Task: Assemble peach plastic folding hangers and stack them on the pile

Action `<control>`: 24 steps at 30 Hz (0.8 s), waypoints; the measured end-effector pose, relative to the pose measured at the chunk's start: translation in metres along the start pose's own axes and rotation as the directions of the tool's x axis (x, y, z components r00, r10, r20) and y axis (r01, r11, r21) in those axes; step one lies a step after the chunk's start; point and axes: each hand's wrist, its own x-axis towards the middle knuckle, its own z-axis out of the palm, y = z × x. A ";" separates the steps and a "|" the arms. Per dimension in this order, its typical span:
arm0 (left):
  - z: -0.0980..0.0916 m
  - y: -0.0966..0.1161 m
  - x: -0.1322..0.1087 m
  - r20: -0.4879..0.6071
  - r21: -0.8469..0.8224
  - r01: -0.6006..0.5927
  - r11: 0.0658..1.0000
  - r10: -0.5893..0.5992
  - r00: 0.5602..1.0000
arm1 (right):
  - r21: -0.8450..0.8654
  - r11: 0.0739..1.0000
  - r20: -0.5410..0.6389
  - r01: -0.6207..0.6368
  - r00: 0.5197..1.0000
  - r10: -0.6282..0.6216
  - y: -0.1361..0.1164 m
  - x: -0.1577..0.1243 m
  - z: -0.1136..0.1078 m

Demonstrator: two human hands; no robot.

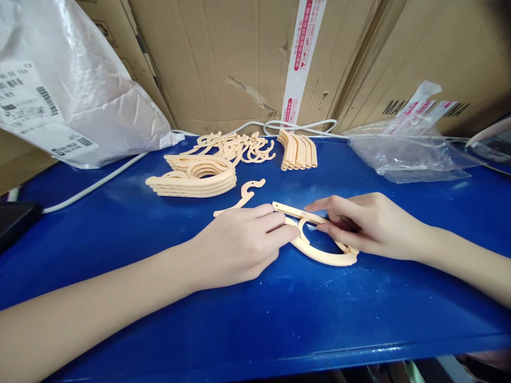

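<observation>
Left hand [243, 239] had fingers closed on a cream plastic looped hanger [327, 259], right hand [367, 221] pinched its bar, on the glossy blue tabletop [279, 324]; looked part-assembled. Beyond: loose cream hook piece [246, 197]; neat cream hanger stack [191, 186], seemingly done; jumbled cream hooks [255, 149], curved cream bars [297, 150] apparently unused.

At centre are one left hand [241, 247], one right hand [365, 223], one hanger [325, 258] and one loose hook [244, 200]; at upper centre, one hanger stack [191, 183], one uncountable hook heap [230, 148] and one hanger-arm row [297, 151]; at upper left, one parcel [91, 90]; at upper right, one plastic bag [411, 157].
</observation>
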 end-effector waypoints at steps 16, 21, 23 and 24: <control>-0.002 -0.003 -0.001 0.181 -0.114 0.072 0.991 -0.051 0.982 | -0.057 0.990 -0.126 0.127 0.983 -0.133 -0.009 -0.001 0.001; 0.000 -0.002 0.001 0.171 -0.112 0.035 0.993 -0.015 0.985 | -0.086 0.994 -0.184 0.071 0.979 -0.085 -0.002 0.000 0.002; 0.000 -0.002 0.003 0.169 -0.121 0.025 0.992 -0.005 0.986 | -0.089 0.994 -0.204 0.059 0.976 -0.077 -0.001 0.002 0.000; 0.000 -0.001 0.003 0.168 -0.131 0.020 0.991 0.002 0.986 | -0.088 0.995 -0.212 0.052 0.975 -0.070 -0.001 0.004 -0.001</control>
